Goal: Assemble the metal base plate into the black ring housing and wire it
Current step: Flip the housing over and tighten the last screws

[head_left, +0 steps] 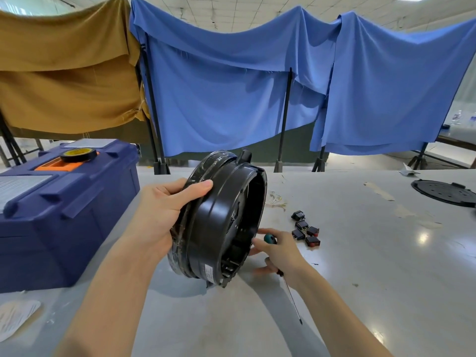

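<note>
The black ring housing (219, 222) stands on its edge on the grey table, its open side turned to the right. My left hand (159, 215) grips its upper left rim, thumb on top. My right hand (278, 251) holds a screwdriver (291, 296) with a green-topped handle, the shaft pointing down towards me. The fingers of that hand touch the housing's lower right rim. What sits inside the housing is mostly hidden; I see only dark ribs and slots.
Several small black and red rocker switches (306, 231) lie just right of my right hand. Thin pale wires (277, 200) lie behind the housing. A black round plate (444, 193) rests far right. A blue toolbox (61, 210) with a tape roll (78, 153) stands left.
</note>
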Available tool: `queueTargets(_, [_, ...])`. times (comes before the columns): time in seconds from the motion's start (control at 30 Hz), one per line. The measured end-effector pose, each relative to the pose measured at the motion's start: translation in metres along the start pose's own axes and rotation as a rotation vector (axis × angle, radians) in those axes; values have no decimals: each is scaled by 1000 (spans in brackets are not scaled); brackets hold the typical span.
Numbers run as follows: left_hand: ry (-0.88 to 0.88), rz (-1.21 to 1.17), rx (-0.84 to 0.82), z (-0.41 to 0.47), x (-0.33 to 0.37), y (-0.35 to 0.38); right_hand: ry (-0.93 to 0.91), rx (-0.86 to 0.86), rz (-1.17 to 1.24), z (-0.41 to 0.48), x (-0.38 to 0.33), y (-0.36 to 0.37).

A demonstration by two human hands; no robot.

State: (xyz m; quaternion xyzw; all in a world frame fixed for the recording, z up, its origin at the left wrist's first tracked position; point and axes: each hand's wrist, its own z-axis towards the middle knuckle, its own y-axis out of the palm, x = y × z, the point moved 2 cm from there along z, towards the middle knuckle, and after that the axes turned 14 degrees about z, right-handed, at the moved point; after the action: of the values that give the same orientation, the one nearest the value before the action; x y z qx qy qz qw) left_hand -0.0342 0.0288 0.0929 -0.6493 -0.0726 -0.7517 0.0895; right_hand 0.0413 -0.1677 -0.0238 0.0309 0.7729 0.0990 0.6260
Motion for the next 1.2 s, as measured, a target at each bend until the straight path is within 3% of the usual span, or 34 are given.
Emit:
queueTargets(0.27, [-86, -136, -1, 4, -14, -11, -221, 42, -113, 1, -7, -12])
queueTargets(0.43, [-280, -239, 17, 4, -48, -9, -286, 83, -145, -7, -5, -33])
queueTargets(0.63, [-408, -385, 12, 0, -92, 2, -390, 236, -461, -10, -23, -47])
queueTargets(0.87, [-502, -501, 27, -14, -122, 10, -343, 348, -841, -4, -34, -47])
queueTargets(1.2, [-727, -507, -75, -16, -121, -8, -323, 287, -1079, -3, -40, -40])
